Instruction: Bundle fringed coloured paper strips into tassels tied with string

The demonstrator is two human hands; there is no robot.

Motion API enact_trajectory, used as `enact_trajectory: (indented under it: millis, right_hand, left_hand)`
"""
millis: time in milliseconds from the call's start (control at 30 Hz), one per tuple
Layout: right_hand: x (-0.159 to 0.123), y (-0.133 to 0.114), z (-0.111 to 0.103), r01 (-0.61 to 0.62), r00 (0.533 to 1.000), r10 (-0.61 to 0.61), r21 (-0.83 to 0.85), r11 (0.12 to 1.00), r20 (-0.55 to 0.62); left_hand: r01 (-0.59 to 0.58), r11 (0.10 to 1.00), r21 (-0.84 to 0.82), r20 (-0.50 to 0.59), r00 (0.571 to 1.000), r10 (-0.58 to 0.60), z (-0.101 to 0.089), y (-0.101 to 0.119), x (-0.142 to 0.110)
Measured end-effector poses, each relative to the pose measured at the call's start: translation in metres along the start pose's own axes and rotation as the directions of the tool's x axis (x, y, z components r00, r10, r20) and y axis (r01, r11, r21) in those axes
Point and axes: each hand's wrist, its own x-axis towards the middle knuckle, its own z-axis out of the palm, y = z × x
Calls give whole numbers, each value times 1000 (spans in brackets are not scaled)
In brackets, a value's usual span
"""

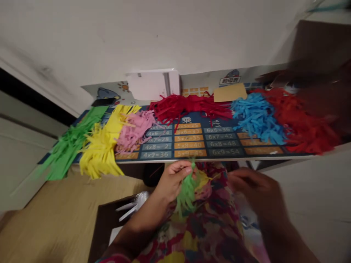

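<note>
Okay so, left hand (pixel 175 177) had thumb and fingers pinching top of green tassel (pixel 186 197), held over patterned clothing (pixel 192 233) just past front edge of desk (pixel 246 158). Yellow strips (pixel 202 179) and pink strips (pixel 204 191) hung bunched right beside it. Right hand (pixel 255 186) sat off to right, fingers curled, pretty blurry, couldn't tell if gripping anything. Up on times-table mat (pixel 189 145): fringed piles, green paper (pixel 74 142) leftmost, then yellow paper (pixel 102 146), pink paper (pixel 134 129), dark red paper (pixel 189 106), blue paper (pixel 257 117), orange-red paper (pixel 307 128).

A green paper tassel (pixel 185 193) hangs upright, narrow at its gathered top, its loose strips fanning downward. Just beside it bunch a yellow tassel (pixel 202 179) and, lower, a pink tassel (pixel 204 192).
</note>
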Motion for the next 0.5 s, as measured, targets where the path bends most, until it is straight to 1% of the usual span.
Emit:
enact_trajectory:
  millis: [67, 100, 167, 300, 367, 500]
  right_hand:
    - [-8, -10, 35, 10, 996, -16, 67, 998, 93]
    - [-11, -15, 47, 11, 992, -24, 110, 994, 121]
    - [-17, -24, 60, 15, 988, -40, 167, 986, 149]
    - [-34, -29, 65, 54, 970, -93, 175, 983, 223]
    - [-45, -29, 65, 74, 956, -123, 185, 980, 266]
    - [-61, -32, 66, 76, 933, -142, 205, 976, 331]
  left_hand:
    - [25, 998, -54, 2, 1000, -25, -1, -7, -13]
    - [26, 997, -71, 1, 1000, -26, -2, -9, -20]
    - [15, 996, -93, -2, 1000, -16, -5, -15, -33]
    - [-46, 995, -84, -9, 999, 46, -12, -26, -56]
    - [-70, 997, -45, 2, 998, 70, -15, -32, -67]
    - [-110, 993, 33, 43, 993, 109, -19, -41, -83]
